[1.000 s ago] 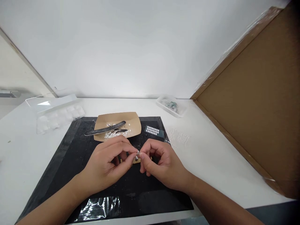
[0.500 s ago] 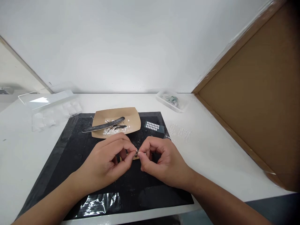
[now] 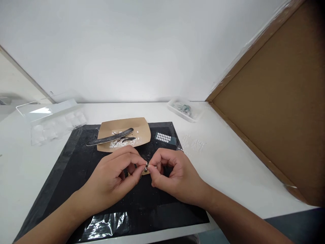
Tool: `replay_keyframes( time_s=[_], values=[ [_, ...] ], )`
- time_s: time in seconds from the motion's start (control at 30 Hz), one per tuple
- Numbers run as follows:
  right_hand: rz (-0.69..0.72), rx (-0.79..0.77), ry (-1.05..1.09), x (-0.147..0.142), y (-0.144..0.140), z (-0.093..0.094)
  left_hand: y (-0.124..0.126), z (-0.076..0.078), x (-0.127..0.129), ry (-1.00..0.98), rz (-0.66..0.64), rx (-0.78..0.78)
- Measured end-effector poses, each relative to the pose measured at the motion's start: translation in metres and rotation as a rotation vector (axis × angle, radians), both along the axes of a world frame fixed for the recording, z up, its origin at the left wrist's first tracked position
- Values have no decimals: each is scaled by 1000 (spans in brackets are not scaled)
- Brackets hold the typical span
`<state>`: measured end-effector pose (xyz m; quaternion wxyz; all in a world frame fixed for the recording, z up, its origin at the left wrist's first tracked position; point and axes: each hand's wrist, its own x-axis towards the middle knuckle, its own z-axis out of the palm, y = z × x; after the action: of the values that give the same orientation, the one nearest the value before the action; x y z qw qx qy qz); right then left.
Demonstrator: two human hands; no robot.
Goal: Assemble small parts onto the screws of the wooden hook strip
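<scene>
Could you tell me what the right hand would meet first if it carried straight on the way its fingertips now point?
The right hand points left, toward the left hand. It would probably meet the small dark piece pinched between both hands first, then the left hand's fingertips just behind it; depth is hard to judge.

White wall (image 3: 127, 51), white table (image 3: 228, 169), brown board (image 3: 279, 118)

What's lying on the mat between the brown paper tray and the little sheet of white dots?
Nothing: in the head view, only bare black mat separates the brown paper tray from the dot sheet.
</scene>
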<state>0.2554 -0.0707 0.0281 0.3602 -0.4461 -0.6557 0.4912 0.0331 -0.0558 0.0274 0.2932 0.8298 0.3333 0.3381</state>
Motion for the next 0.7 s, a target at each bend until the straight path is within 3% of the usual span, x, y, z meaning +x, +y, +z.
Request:
replay_keyframes(
  time_s=[0.37,0.7],
  values=[
    [27,-28,12,-1,0,-1,-1,-2,6,11,44,61],
    [92,-126,73,0,1,-4,-4,1,8,-8,69,-4]
  ],
)
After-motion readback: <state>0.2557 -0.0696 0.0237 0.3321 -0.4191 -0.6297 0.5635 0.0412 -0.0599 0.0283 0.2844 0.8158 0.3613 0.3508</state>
